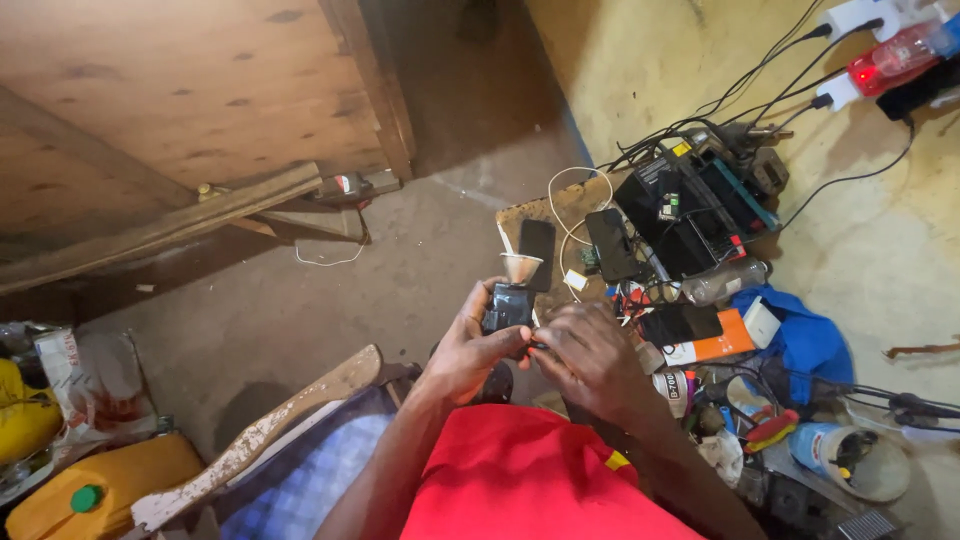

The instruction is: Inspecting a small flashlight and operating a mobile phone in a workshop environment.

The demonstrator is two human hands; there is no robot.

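Between our two hands, we clasp a small dark device (508, 307) upright, left hand (468, 350) wrapping its side in a firm grip, right hand (590, 355) pinching its lower edge.

A small black boxy device (508, 308) stands upright in the middle of the scene, above the floor. A pale funnel-shaped piece (521, 267) sits on its far top end.

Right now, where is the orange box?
In the head view, the orange box lies on the floor right of the right hand, under a dark phone and beside blue cloth.
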